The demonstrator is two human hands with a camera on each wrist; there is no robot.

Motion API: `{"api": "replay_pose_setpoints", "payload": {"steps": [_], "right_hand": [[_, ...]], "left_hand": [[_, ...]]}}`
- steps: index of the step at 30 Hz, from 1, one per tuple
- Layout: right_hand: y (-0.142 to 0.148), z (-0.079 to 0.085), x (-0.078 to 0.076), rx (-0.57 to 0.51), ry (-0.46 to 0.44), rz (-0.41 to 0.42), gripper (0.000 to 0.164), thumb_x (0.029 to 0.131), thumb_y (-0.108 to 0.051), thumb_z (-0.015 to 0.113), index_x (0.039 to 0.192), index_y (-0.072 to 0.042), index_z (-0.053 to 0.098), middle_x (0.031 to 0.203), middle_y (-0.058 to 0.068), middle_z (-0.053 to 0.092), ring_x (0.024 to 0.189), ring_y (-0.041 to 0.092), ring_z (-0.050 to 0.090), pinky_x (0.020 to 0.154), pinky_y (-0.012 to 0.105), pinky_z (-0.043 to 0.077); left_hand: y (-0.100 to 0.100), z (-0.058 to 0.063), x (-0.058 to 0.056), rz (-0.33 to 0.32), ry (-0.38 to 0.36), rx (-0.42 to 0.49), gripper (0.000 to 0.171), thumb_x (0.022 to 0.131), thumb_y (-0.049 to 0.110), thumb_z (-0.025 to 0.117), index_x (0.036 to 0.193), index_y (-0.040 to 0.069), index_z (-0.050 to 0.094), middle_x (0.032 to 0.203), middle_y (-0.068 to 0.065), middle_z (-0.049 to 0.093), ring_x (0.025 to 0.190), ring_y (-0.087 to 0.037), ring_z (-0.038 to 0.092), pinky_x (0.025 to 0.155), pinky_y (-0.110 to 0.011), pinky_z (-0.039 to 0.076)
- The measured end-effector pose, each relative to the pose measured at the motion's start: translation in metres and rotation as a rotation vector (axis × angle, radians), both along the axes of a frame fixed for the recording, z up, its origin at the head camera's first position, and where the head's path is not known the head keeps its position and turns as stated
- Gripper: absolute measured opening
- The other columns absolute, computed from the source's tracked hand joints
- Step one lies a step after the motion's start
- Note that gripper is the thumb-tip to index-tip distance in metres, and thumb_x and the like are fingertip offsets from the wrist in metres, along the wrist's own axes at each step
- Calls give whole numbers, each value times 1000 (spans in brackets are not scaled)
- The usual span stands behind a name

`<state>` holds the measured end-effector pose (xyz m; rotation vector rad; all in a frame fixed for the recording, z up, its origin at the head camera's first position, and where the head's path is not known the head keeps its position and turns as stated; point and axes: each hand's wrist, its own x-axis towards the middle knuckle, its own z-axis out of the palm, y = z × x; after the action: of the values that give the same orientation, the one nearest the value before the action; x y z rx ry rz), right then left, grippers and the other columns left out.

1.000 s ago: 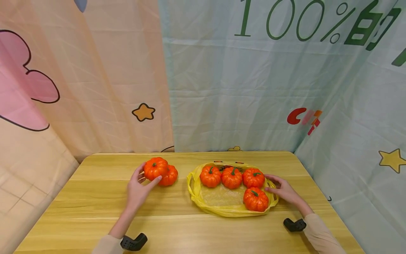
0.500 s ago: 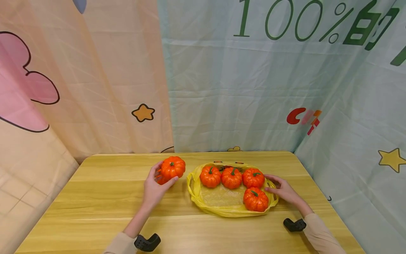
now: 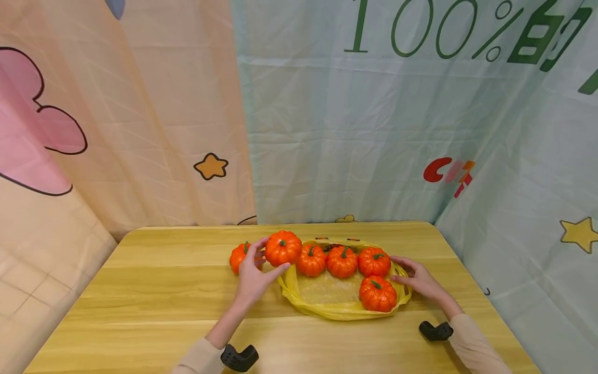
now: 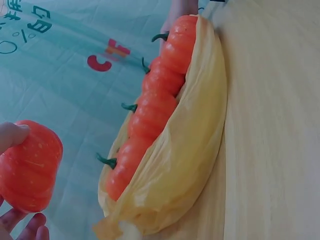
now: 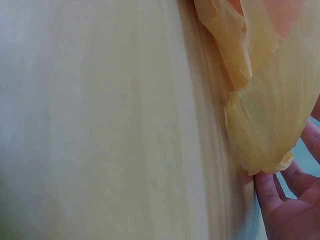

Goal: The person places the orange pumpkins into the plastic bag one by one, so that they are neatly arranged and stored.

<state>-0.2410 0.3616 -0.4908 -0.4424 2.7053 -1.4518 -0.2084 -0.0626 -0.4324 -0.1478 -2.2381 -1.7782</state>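
My left hand (image 3: 256,280) grips an orange toy pumpkin (image 3: 283,248) between thumb and fingers, raised at the left end of a yellow plastic bag (image 3: 322,312). In the left wrist view this pumpkin (image 4: 31,167) appears apart from the bag (image 4: 190,150). The bag lies spread with its mouth up, several pumpkins inside: a row along the back and one pumpkin (image 3: 377,294) at front right. My right hand (image 3: 417,279) holds the bag's right edge, thumb on the near side; in the right wrist view its fingers (image 5: 270,195) meet the gathered yellow plastic (image 5: 270,135).
Another pumpkin (image 3: 238,257) sits on the wooden table (image 3: 140,291) left of the bag, partly behind my left hand. Printed cloth curtains (image 3: 327,130) hang behind the table and at its sides. Each wrist wears a black device (image 3: 239,358).
My left hand has carried its pumpkin rightward, from above the other loose pumpkin to the bag's left rim. That loose pumpkin shows again on the left. The right hand and bag have stayed put.
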Motion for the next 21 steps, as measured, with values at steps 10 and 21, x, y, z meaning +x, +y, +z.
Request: {"api": "replay_pose_setpoints", "payload": {"steps": [10, 21], "right_hand": [[0, 1, -3, -5, 10, 4, 56, 90, -14, 67, 137, 7, 45, 140, 30, 46, 133, 49, 35, 92, 3, 31], [2, -2, -2, 5, -2, 1, 56, 90, -15, 66, 137, 8, 45, 140, 30, 46, 133, 48, 35, 91, 5, 34]], "left_hand": [[48, -8, 8, -143, 10, -20, 71, 70, 22, 87, 131, 10, 53, 127, -7, 58, 109, -24, 53, 89, -40, 47], [83, -29, 19, -244, -31, -74, 72, 67, 20, 87, 129, 11, 52, 124, -7, 60, 109, -25, 57, 90, -43, 50]]}}
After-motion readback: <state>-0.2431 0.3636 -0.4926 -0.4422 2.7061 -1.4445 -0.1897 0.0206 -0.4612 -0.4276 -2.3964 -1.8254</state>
